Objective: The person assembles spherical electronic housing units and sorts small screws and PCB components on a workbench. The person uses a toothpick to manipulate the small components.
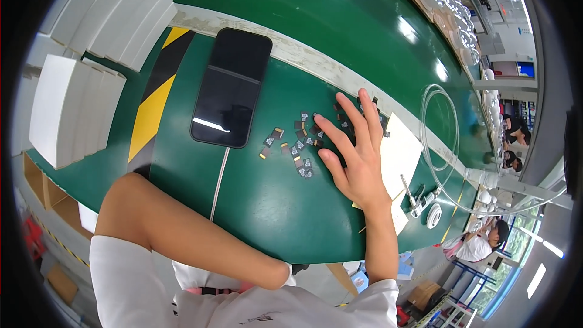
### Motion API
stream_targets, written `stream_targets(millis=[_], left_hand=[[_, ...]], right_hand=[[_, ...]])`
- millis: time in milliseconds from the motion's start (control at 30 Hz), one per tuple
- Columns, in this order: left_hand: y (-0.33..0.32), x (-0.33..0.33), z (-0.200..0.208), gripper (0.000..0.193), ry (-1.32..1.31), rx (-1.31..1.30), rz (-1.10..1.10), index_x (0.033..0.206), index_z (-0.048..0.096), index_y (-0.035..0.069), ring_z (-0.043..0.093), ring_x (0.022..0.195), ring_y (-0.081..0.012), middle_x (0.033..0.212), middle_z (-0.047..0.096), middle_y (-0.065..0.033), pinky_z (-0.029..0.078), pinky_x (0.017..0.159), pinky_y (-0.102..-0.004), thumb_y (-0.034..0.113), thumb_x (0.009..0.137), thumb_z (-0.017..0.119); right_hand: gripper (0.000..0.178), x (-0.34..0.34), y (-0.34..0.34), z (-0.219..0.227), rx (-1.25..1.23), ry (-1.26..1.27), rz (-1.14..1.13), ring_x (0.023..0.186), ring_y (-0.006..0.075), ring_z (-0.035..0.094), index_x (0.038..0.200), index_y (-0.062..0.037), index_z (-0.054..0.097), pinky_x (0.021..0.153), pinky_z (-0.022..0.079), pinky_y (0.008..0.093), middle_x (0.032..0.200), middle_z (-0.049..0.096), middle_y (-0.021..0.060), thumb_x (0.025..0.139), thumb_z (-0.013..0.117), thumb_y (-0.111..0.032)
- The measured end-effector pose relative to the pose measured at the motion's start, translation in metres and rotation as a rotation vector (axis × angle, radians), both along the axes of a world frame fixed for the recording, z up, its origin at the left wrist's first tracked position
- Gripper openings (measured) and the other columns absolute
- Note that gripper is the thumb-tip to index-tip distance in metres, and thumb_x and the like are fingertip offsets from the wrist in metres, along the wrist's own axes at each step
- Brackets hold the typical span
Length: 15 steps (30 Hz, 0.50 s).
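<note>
Small black memory cards [297,146], some with gold contacts, lie scattered on the green table [291,218]. Over the right part of them I hold my right hand [359,161], palm down with the fingers spread. Its index fingertip and thumb are at the cards, and more dark cards show between and beyond the fingers. No card is seen gripped. My left forearm [212,237] crosses low in front of my body. The left hand at its end is hidden near the table's front edge, so its fingers do not show.
A black phone [232,88] lies left of the cards, a white cable [220,183] below it. Cream paper [398,157], a metal nozzle tool [420,199], a white ring-shaped roll [433,215] and clear tubing [423,115] are at right. White boxes [70,112] stand left. People [477,244] sit beyond.
</note>
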<state>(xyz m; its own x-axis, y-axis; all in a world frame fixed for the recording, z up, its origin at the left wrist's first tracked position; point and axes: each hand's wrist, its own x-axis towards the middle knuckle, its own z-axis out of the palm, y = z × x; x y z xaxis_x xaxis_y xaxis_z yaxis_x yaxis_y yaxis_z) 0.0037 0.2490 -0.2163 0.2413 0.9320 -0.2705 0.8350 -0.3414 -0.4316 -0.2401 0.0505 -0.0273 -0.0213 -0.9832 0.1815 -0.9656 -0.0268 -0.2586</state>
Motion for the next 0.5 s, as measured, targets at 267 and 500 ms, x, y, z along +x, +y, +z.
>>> stream_targets(millis=[267,500], left_hand=[[0.168,0.063,-0.163,0.036,-0.466,0.031,0.423,0.12,0.076,0.016,0.065,0.105,-0.0159,0.127,0.07,0.0039,0.052,0.092,-0.032,0.033,0.089,0.077],[0.142,0.059,-0.15,0.037,-0.534,0.018,0.437,0.12,0.076,0.016,0.064,0.106,-0.0152,0.128,0.07,0.0036,0.051,0.092,-0.0315,0.033,0.088,0.077]], right_hand=[[0.042,-0.005,-0.007,-0.002,-0.084,0.051,-0.111,0.153,0.0431,0.032,0.131,-0.0117,0.071,0.121,0.031,0.055,0.156,0.05,0.0166,0.09,0.073,-0.023],[0.04,0.002,-0.007,0.004,-0.019,-0.07,0.132,0.152,0.0453,0.033,0.129,-0.0168,0.075,0.123,0.028,0.057,0.155,0.05,0.02,0.09,0.074,-0.027]])
